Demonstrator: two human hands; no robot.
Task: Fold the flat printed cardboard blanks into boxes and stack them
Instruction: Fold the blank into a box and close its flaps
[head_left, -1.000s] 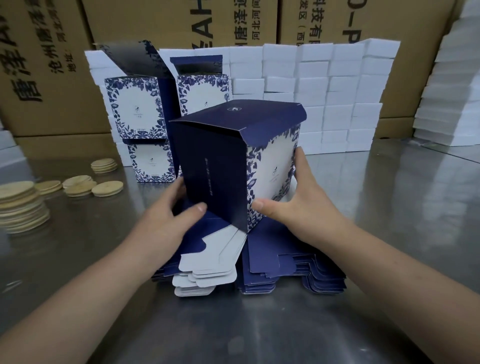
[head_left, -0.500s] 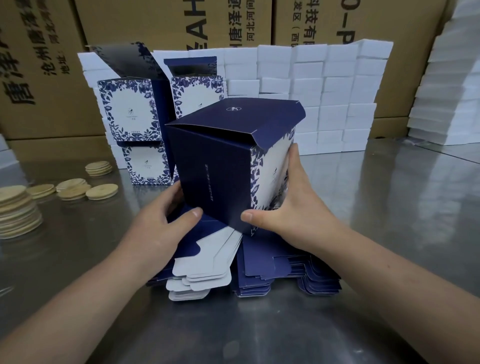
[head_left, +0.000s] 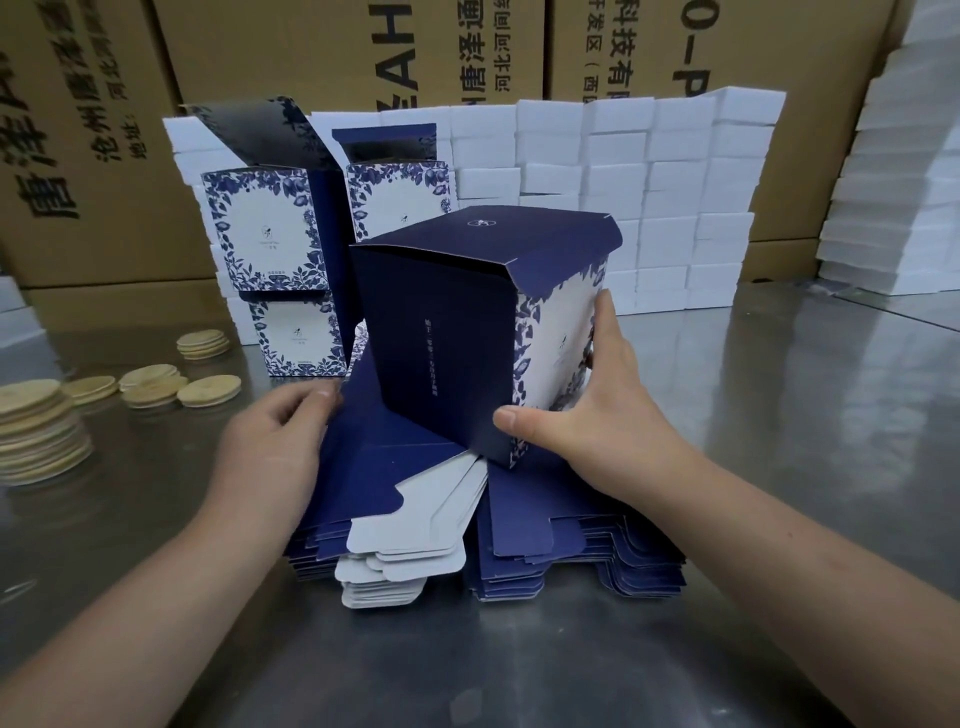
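The right hand (head_left: 618, 421) grasps the erected navy floral box (head_left: 478, 332), thumb on its near corner and fingers (head_left: 605, 332) up the white printed face, tilting it over the pile of flat blanks (head_left: 467, 525) on the bench (head_left: 779, 467). The left hand (head_left: 270, 441) is off the box, its fingers pinching the top blank's left edge. Forming looks done; next, carry the box far-left to the stacked finished boxes (head_left: 270, 244), its long axis near upright, closed top leaning right.

A shiny grey metal table (head_left: 779, 415) stretched beneath and around the hands. Round pale wooden discs (head_left: 36, 436) sat stacked and scattered well left of the left hand. Small white rectangular blocks (head_left: 623, 171) formed a wall beyond the right hand, with large brown printed corrugated cartons (head_left: 337, 47) standing behind.
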